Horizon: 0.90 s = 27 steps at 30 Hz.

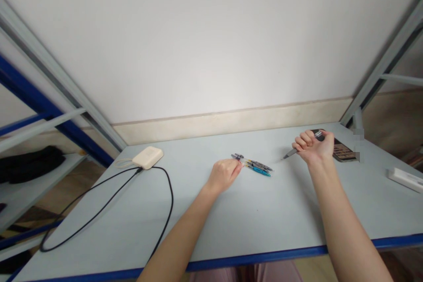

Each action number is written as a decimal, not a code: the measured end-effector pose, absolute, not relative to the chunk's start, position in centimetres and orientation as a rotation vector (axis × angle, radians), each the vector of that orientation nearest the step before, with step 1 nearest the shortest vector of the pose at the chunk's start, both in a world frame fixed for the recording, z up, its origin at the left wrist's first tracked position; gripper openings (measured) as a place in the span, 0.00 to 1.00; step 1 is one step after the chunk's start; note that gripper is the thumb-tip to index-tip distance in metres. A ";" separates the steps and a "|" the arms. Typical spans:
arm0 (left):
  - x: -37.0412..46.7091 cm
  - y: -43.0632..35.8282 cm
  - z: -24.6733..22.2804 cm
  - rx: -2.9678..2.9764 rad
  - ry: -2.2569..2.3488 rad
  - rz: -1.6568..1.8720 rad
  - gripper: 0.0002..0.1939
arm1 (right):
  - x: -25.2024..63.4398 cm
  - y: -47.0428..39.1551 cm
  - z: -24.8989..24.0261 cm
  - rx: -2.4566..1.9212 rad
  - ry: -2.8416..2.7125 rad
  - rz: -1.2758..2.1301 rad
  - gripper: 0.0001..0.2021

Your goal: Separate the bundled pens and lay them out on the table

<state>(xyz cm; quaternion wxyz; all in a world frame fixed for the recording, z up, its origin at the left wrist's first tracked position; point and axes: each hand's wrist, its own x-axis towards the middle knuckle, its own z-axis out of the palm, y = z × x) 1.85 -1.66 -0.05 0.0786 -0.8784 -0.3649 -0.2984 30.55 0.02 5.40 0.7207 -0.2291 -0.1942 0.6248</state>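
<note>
Room: plain white wall with a beige skirting strip behind, metal shelving frames with blue rails on both sides.
Worktop (231, 224): pale grey-blue with a blue front edge, pushed up against the wall.
Left hand (224, 175): resting on the worktop around the middle, fingers curled loosely, tips touching the near end of the pens.
Pens (254, 165): small bunch lying flat side by side, one has a blue barrel, pointing off to the right.
Right hand (313, 146): lifted a bit off the worktop, fingers closed in a fist around a single pen (291, 153), tip poking out left and down.
Calculator (343, 152): dark one, just behind the right hand.
Charger-ish thing (147, 157): cream box far left, black cable (109, 205) looping toward the front edge.
White box (406, 179): far right edge.
</note>
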 end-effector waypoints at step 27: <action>2.0 -1.6 0.5 -2.661 -1.021 -0.728 0.24 | 29.7 2.8 1.6 -1.307 -1.293 0.422 0.15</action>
